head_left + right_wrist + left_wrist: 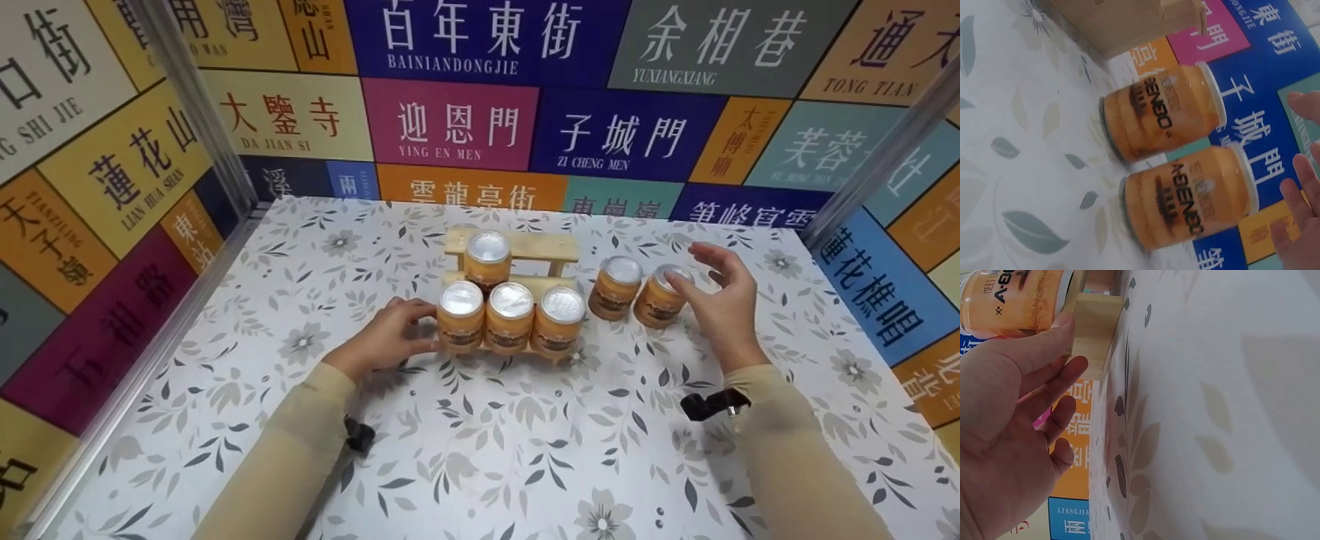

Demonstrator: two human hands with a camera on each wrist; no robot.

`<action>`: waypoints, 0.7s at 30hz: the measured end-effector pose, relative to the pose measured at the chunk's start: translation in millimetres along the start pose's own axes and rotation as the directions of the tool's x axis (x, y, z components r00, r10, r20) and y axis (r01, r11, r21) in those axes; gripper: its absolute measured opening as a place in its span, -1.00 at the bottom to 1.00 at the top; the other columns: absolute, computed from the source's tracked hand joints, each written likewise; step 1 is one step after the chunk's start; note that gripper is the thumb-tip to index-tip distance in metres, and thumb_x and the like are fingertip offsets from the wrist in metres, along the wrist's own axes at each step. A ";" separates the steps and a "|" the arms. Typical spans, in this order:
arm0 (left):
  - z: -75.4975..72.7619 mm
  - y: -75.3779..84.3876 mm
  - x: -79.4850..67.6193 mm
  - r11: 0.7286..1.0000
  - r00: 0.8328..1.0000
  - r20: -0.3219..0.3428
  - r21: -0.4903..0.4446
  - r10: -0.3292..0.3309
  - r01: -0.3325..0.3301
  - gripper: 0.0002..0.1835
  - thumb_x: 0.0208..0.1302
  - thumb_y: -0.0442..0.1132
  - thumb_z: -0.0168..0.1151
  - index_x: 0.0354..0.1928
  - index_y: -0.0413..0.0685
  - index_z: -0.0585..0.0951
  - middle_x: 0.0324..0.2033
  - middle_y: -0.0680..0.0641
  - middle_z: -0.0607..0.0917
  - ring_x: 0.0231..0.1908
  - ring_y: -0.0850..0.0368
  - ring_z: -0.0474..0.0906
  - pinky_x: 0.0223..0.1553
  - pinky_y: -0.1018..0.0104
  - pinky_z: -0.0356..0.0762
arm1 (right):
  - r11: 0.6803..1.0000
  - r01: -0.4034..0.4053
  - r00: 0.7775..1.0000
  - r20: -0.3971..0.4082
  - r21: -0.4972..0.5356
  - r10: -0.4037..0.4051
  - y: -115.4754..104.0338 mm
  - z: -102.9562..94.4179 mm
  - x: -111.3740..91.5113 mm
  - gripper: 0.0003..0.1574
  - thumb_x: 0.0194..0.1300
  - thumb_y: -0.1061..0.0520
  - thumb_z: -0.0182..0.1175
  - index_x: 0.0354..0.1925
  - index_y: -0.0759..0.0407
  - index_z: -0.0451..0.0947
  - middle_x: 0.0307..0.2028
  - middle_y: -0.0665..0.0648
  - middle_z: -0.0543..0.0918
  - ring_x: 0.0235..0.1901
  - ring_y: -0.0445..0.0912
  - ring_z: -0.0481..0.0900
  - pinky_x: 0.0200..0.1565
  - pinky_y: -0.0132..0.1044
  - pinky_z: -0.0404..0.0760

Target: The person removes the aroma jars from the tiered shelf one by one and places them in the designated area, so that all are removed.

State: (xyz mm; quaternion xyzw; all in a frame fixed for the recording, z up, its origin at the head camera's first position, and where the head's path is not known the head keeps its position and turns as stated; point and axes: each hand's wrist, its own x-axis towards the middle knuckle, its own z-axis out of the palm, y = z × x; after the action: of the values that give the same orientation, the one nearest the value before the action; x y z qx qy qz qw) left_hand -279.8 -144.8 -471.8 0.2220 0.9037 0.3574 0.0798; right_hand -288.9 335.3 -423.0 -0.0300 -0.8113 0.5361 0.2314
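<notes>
A small stepped wooden rack (510, 244) stands mid-table. Three orange cans with silver lids line its front tier, among them the left can (460, 330); another can (488, 259) stands behind them on the left. My left hand (386, 337) grips the rack's left end, the thumb on the wood's edge beside the left can (1013, 301) in the left wrist view. Right of the rack, two more cans, an inner can (615, 289) and an outer can (660, 300), stand upright on the table. Beside the outer can my right hand (724, 300) holds nothing, its fingers spread and apart from both cans in the right wrist view.
A white cloth with grey leaves and flowers covers the table (480, 450). Colourful sign panels (457, 124) with large characters rise along the back and both sides. Black straps, such as the right strap (716, 405), circle both wrists over beige sleeves.
</notes>
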 end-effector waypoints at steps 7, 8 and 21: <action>1.7 -0.1 0.3 1.000 1.000 -0.003 0.002 -0.002 0.002 -0.32 0.27 -0.01 0.48 0.39 0.00 0.54 0.26 0.00 0.63 0.25 -0.03 0.44 0.36 -0.05 0.40 | 0.997 0.074 0.996 0.055 0.015 -0.075 -18.5 16.8 -9.3 -0.32 0.24 0.11 0.50 0.29 0.14 0.54 0.23 0.14 0.63 0.26 -0.14 0.49 0.36 -0.20 0.33; 1.6 0.2 0.4 1.000 1.000 -0.002 0.002 -0.003 0.003 -0.32 0.27 -0.01 0.48 0.40 0.00 0.54 0.26 0.00 0.63 0.25 -0.03 0.44 0.36 -0.04 0.41 | 0.996 0.079 0.994 0.075 0.030 -0.081 -21.8 19.7 -11.3 -0.33 0.25 0.10 0.49 0.29 0.14 0.54 0.23 0.16 0.63 0.25 -0.13 0.50 0.36 -0.16 0.35; 0.9 0.8 0.2 1.000 1.000 0.005 0.012 -0.015 0.015 -0.31 0.26 -0.04 0.48 0.40 -0.02 0.53 0.28 -0.01 0.62 0.28 -0.06 0.43 0.39 -0.06 0.36 | 0.998 0.032 0.927 0.372 0.059 -0.052 -62.3 58.1 -27.7 -0.35 0.33 -0.05 0.43 0.30 0.10 0.53 0.25 0.10 0.60 0.24 -0.02 0.52 0.33 -0.05 0.43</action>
State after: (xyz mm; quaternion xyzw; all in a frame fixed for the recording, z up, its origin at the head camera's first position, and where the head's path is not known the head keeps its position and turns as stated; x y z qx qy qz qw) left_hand -279.4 -143.6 -471.8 0.2164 0.9073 0.3508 0.0834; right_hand -275.5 251.0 -395.9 0.0960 -0.8268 0.5478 0.0848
